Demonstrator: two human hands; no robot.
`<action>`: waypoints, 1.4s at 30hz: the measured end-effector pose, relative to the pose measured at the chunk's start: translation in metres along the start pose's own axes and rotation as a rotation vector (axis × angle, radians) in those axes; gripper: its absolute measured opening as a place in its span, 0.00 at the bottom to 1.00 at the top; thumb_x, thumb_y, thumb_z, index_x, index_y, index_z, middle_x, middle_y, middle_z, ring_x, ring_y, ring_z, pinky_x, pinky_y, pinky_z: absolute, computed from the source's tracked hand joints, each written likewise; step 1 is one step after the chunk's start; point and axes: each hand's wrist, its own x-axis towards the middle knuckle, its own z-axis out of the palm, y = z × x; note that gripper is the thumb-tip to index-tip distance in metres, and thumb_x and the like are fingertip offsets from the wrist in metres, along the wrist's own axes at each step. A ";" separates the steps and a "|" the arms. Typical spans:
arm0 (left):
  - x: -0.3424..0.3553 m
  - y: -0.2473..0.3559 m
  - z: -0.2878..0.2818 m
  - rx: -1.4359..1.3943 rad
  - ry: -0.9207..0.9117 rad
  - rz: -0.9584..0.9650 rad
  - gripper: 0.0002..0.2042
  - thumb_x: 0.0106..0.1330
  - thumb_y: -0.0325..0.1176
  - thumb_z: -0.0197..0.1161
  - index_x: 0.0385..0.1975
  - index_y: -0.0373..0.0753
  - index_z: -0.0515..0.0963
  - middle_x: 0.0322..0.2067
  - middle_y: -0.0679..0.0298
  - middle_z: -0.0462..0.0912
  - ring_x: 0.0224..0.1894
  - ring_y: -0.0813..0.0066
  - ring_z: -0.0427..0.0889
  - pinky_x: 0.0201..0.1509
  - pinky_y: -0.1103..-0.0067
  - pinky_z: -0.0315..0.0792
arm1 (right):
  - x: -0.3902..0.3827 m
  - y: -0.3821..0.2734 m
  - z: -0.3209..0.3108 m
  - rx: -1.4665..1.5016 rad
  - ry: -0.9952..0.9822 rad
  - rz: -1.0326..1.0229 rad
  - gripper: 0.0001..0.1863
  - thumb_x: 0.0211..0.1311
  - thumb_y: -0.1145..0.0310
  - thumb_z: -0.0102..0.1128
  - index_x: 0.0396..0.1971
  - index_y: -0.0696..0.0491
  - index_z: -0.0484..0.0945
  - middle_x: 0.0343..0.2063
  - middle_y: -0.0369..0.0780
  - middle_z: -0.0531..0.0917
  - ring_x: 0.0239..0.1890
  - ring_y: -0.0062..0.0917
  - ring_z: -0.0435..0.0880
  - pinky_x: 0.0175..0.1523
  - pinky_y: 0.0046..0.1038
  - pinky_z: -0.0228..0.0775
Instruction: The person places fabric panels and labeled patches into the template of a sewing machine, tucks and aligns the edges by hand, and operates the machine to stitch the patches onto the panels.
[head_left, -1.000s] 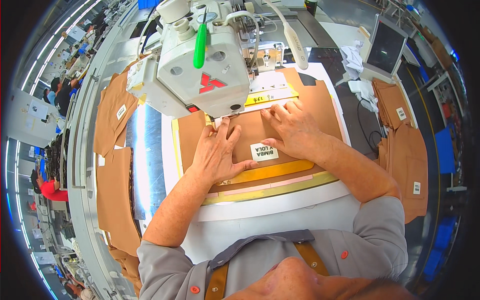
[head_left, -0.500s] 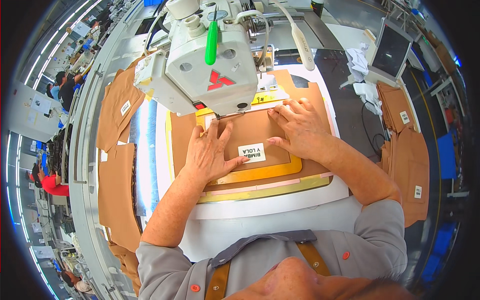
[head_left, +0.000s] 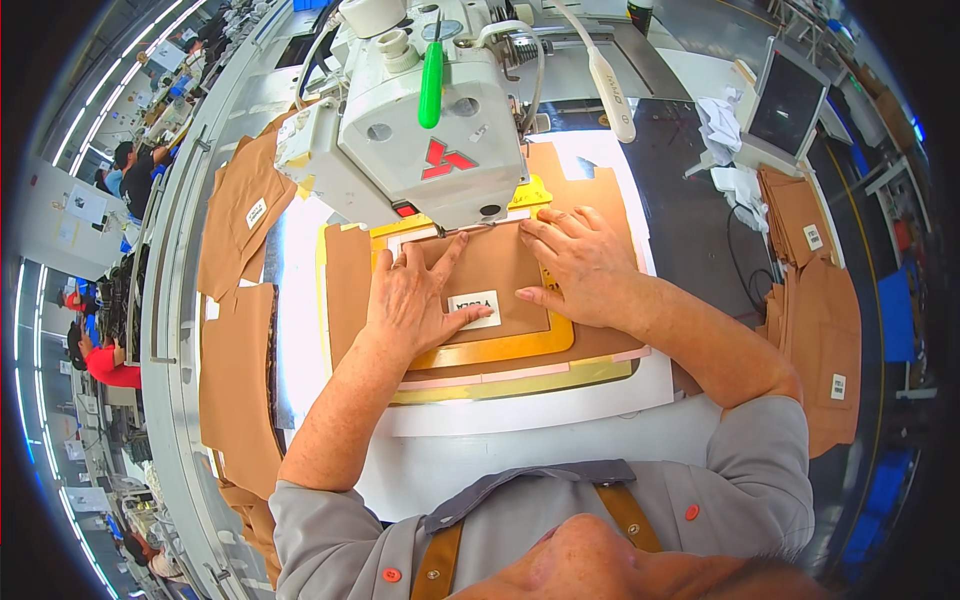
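A brown fabric pocket piece (head_left: pixel 497 265) lies inside a yellow template frame (head_left: pixel 485 350), over a larger brown fabric panel (head_left: pixel 600 215). My left hand (head_left: pixel 408 300) rests on its left side, fingers spread, the thumb on a white printed label (head_left: pixel 474 309). Flat on the right side is my right hand (head_left: pixel 580 262), with its fingertips near the top edge of the pocket piece. Just beyond the fingertips stands the white sewing machine head (head_left: pixel 430 140); its underside hides the far part of the work.
Stacks of brown fabric pieces lie at the left (head_left: pixel 238 385) and right (head_left: pixel 820 350). A green-handled screwdriver (head_left: pixel 430 85) is on the machine head. A white handheld device (head_left: pixel 610 95) hangs beside it. A monitor (head_left: pixel 787 105) stands at the far right, near crumpled white cloth (head_left: pixel 720 130).
The fabric, yellow frame and white sheet have shifted left under the machine head. Both hands have moved left with them, still lying on the fabric.
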 end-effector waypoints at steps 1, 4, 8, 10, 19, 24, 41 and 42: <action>0.000 -0.002 -0.002 0.002 -0.003 -0.004 0.49 0.58 0.81 0.49 0.75 0.53 0.63 0.37 0.52 0.76 0.41 0.63 0.80 0.54 0.68 0.62 | 0.002 -0.002 0.001 -0.016 -0.003 -0.008 0.36 0.68 0.41 0.57 0.58 0.60 0.78 0.61 0.44 0.78 0.67 0.34 0.70 0.70 0.40 0.59; 0.000 -0.006 -0.007 0.015 -0.067 -0.027 0.49 0.58 0.82 0.47 0.75 0.57 0.63 0.38 0.52 0.76 0.40 0.63 0.80 0.54 0.68 0.62 | 0.008 -0.006 0.005 -0.008 0.005 -0.030 0.35 0.68 0.42 0.57 0.56 0.60 0.78 0.59 0.44 0.77 0.66 0.35 0.70 0.69 0.39 0.60; 0.001 -0.009 -0.010 0.059 -0.091 -0.046 0.48 0.57 0.82 0.47 0.75 0.59 0.64 0.36 0.53 0.76 0.37 0.64 0.79 0.50 0.68 0.63 | 0.013 -0.011 0.005 0.062 -0.029 -0.007 0.34 0.67 0.42 0.59 0.55 0.60 0.79 0.57 0.43 0.76 0.64 0.34 0.70 0.68 0.38 0.61; -0.002 -0.015 -0.009 0.032 -0.072 -0.053 0.47 0.57 0.81 0.48 0.74 0.60 0.65 0.34 0.54 0.76 0.33 0.65 0.78 0.46 0.67 0.63 | 0.015 -0.014 0.007 0.081 -0.019 -0.005 0.34 0.66 0.42 0.59 0.56 0.60 0.78 0.56 0.44 0.75 0.64 0.34 0.70 0.67 0.38 0.61; 0.016 -0.010 0.020 -0.479 0.282 0.261 0.24 0.61 0.37 0.68 0.57 0.35 0.78 0.61 0.56 0.79 0.61 0.61 0.79 0.65 0.67 0.71 | 0.020 -0.021 0.012 0.108 0.060 -0.030 0.34 0.65 0.43 0.60 0.56 0.60 0.78 0.56 0.43 0.74 0.61 0.33 0.71 0.65 0.36 0.63; 0.025 -0.004 0.027 -0.570 0.327 0.300 0.27 0.61 0.37 0.69 0.60 0.36 0.75 0.62 0.57 0.79 0.64 0.59 0.77 0.65 0.66 0.71 | 0.013 -0.018 0.013 0.185 0.064 -0.033 0.32 0.64 0.47 0.63 0.56 0.59 0.77 0.55 0.44 0.75 0.59 0.36 0.74 0.64 0.38 0.65; 0.018 0.009 0.034 -0.492 0.282 0.208 0.33 0.62 0.51 0.62 0.67 0.43 0.69 0.69 0.62 0.70 0.71 0.63 0.68 0.70 0.61 0.60 | 0.006 -0.026 -0.008 0.424 0.012 -0.420 0.06 0.54 0.65 0.67 0.24 0.51 0.81 0.36 0.35 0.80 0.43 0.27 0.76 0.49 0.34 0.66; 0.018 0.009 0.033 -0.504 0.284 0.210 0.34 0.62 0.51 0.63 0.67 0.43 0.69 0.69 0.61 0.70 0.71 0.63 0.68 0.70 0.61 0.60 | 0.006 -0.027 -0.009 0.423 0.013 -0.420 0.06 0.54 0.65 0.67 0.24 0.51 0.81 0.36 0.35 0.80 0.43 0.27 0.76 0.49 0.34 0.66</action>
